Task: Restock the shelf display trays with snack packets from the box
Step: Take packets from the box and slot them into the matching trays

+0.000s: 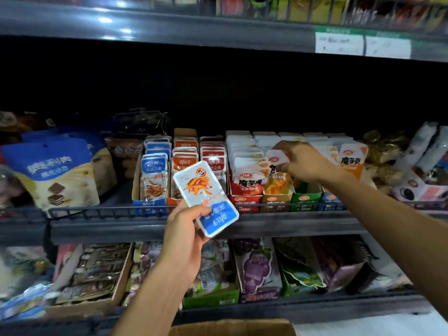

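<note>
Two hands mid-restock. Bottom centre: cardboard box (232, 327). Above, left hand (185, 229) gripped a blue-and-white snack packet (206, 197), upside down. Farther, centre right: right hand (303, 161) pinched packets in a display tray (276, 200). Next, probably: righting it, then slotting into the blue tray (150, 204).

Blue-white pkt (205, 198) upside-down, tilted, before blue tray (150, 204).

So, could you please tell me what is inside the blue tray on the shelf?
The blue tray holds a row of upright blue-topped snack packets, one behind another. Only the front one's face shows; the rest, and the tray's floor, are covered.
</note>
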Tool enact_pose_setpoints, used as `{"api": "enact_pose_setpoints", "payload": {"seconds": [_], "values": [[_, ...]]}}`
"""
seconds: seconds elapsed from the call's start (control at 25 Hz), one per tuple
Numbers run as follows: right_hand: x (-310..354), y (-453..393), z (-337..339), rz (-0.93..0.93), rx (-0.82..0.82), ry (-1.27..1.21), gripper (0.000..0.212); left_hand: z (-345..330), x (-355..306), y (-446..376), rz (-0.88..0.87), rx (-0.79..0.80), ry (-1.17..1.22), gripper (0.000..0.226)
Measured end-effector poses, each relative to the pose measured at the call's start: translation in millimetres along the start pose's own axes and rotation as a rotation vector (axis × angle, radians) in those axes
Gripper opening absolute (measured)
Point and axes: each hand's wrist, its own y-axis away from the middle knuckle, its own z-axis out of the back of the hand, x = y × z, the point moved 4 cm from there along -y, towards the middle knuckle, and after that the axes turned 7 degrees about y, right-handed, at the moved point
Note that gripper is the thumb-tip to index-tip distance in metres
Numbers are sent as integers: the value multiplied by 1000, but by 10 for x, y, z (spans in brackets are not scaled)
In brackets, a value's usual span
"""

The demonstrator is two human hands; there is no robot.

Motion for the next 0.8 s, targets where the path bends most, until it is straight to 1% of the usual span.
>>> {"api": "enact_pose_setpoints", "payload": {"seconds": [0.04, 0.08, 0.12, 0.16, 0.2, 0.24, 0.28, 0.32, 0.36, 0.4, 0.44, 0.52, 0.56, 0.6, 0.64, 0.68, 0.72, 0.76, 0.8], "values": [[15, 36, 43, -44, -92, 15, 42, 12, -24, -8, -14, 7, 14, 30], [70, 95, 138, -78, -231, 21, 37, 28, -54, -15, -27, 11, 33, 29], [171, 181, 249, -71, -374, 8, 30, 40, -81, -21, -41, 18, 51, 28], [329, 290, 348, -22, -454, -55, 22, 45, -110, -18, -56, 27, 66, 27], [535, 386, 392, 43, -427, -185, 19, 56, -143, -20, -75, 30, 83, 27], [774, 486, 377, 87, -297, -376, 19, 73, -176, -27, -97, 31, 100, 27], [1029, 574, 307, 89, -91, -589, 21, 105, -206, -44, -122, 30, 122, 26], [1255, 661, 211, 54, 112, -783, 21, 136, -242, -50, -144, 36, 150, 25], [1442, 716, 117, 1, 248, -940, 20, 159, -284, -46, -159, 46, 175, 26], [1576, 717, 34, -45, 291, -1032, 17, 194, -328, -47, -164, 55, 196, 27], [1664, 667, -14, -87, 262, -1090, 14, 226, -368, -53, -165, 61, 191, 28], [1775, 455, 3, -123, 89, -1115, 7, 319, -439, -92, -163, 34, 95, 17], [1813, 306, 33, -106, -22, -1078, 6, 401, -486, -118, -194, -20, -34, 11], [1854, 142, 62, -84, -117, -1036, 6, 506, -558, -172, -286, -103, -266, 11], [1897, -36, 74, -71, -182, -1003, 7, 610, -667, -217, -434, -205, -589, 12], [1937, -242, 51, -61, -212, -969, 7, 674, -762, -242, -579, -275, -956, 10], [1993, -439, 15, -48, -212, -920, 6, 696, -814, -254, -672, -285, -1286, 14], [2070, -643, -39, -26, -193, -849, 5, 729, -822, -298, -692, -253, -1494, 26], [2146, -828, -105, 9, -158, -737, 9, 778, -798, -357, -660, -202, -1607, 38]]}}
